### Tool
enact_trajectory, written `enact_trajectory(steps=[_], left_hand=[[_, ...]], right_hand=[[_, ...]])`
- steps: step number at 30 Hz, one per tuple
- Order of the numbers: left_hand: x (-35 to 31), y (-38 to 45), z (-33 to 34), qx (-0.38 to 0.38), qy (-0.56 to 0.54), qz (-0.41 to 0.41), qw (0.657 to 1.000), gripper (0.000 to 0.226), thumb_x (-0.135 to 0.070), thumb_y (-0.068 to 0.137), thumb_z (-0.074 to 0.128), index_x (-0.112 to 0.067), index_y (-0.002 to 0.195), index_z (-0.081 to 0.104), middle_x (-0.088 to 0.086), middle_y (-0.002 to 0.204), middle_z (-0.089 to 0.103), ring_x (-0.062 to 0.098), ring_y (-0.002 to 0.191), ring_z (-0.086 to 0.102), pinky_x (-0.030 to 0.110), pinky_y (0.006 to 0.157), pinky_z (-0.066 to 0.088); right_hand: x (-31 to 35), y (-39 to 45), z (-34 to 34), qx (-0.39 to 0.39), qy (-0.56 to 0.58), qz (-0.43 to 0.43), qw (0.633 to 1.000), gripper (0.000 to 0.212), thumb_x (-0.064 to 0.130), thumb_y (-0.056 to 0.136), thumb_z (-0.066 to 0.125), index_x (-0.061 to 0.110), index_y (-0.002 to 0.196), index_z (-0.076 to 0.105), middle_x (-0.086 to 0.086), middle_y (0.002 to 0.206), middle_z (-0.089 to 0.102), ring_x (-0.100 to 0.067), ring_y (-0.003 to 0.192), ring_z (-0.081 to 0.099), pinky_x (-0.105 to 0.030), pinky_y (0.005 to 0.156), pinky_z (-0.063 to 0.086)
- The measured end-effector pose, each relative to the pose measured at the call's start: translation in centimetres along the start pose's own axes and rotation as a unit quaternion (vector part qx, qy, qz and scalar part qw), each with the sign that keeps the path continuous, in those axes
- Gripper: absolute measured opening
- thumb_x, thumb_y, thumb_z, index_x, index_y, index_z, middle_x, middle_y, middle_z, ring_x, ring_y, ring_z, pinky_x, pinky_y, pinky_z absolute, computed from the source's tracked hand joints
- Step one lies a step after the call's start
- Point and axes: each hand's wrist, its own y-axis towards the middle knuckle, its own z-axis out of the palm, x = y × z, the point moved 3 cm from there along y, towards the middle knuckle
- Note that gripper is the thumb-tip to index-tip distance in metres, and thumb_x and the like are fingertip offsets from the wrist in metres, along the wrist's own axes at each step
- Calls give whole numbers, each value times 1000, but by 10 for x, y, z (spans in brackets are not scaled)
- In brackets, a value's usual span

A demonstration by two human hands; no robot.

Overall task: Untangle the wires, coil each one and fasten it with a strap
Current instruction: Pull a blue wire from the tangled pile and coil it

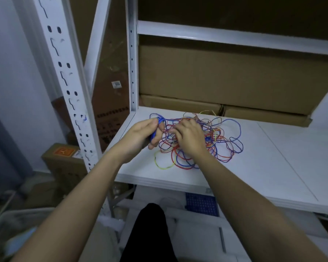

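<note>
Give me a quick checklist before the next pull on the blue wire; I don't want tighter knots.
1. Left hand grips the blue coil: ok.
2. Right hand on the tangle: ok; which strand it holds, cannot tell.
3. Blue wire free of the tangle: not ok, it runs into the pile.
4. Tangle fully on the shelf: ok.
5. Strap within reach: cannot tell, none visible.

The right hand (190,138) hides the middle of the wire tangle (206,140), and its fingertips cannot be seen.
</note>
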Motion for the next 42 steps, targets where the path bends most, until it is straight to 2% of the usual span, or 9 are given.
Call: enact_trajectory(steps=[3, 5, 9, 17, 22, 28, 34, 39, 42], left_hand=[[16, 4, -5, -84, -43, 5, 996, 42, -23, 105, 26, -4, 79, 53, -6, 53, 45, 9, 53, 39, 20, 62, 36], [28, 13, -8, -130, -37, 3, 991, 40, -22, 106, 25, 4, 99, 55, -6, 56, 53, 2, 62, 51, 17, 70, 42], [45, 32, -15, -188, 0, -10, 982, 36, -20, 106, 26, 0, 122, 50, -9, 79, 71, 5, 65, 62, 25, 84, 49], [72, 33, -6, -57, 289, -72, 953, 30, -27, 105, 27, -12, 119, 49, -10, 97, 66, 5, 77, 63, 24, 83, 48], [70, 21, 7, -34, 289, -85, 953, 37, -28, 105, 26, -20, 83, 54, -8, 59, 61, 5, 54, 51, 20, 63, 42], [64, 18, 10, 1, 177, -99, 979, 46, -27, 106, 22, -10, 74, 51, -8, 53, 48, 10, 53, 38, 27, 61, 34], [60, 24, 5, -32, 124, -108, 986, 45, -28, 106, 22, -16, 82, 58, -9, 54, 34, 8, 54, 30, 18, 56, 29], [61, 32, 8, -34, 88, -114, 989, 57, -34, 104, 21, 11, 87, 51, -8, 54, 33, 9, 53, 29, 16, 56, 32], [55, 38, 12, -31, 30, -103, 994, 49, -35, 103, 21, -2, 86, 52, -5, 53, 31, 11, 52, 25, 20, 54, 28]], right_hand=[[23, -26, 21, 10, -43, -84, 996, 35, 34, 89, 46, 16, 69, 69, -2, 70, 58, -26, 67, 53, -33, 59, 33], [34, -45, 27, 6, -46, -133, 990, 32, 31, 91, 48, 15, 69, 67, -3, 69, 56, -25, 65, 51, -33, 60, 25], [42, -71, 22, 15, 13, -210, 978, 18, 22, 89, 56, 9, 82, 66, -8, 74, 56, -27, 66, 49, -35, 58, 34], [25, -70, -4, -47, 1, -273, 961, 7, 9, 88, 62, 6, 92, 67, -9, 79, 56, -23, 69, 41, -32, 60, 27], [6, -41, -11, -104, 30, -197, 974, 11, 14, 89, 63, 3, 91, 66, -12, 77, 61, -23, 69, 48, -33, 57, 39], [-11, -20, -4, -69, 154, -48, 984, 21, 25, 88, 60, 6, 84, 67, -8, 79, 63, -24, 73, 54, -36, 65, 42], [-11, -5, 3, 27, 245, -27, 969, 30, 21, 94, 46, 9, 103, 72, -6, 95, 67, -22, 92, 55, -9, 85, 27], [-19, 4, 9, 15, 265, 30, 964, 38, 33, 92, 42, 14, 102, 72, -2, 99, 68, -21, 97, 56, -30, 88, 36], [-23, 6, 17, 4, 231, 92, 969, 31, 29, 95, 44, 15, 105, 70, -3, 104, 66, -22, 98, 55, -37, 88, 38]])
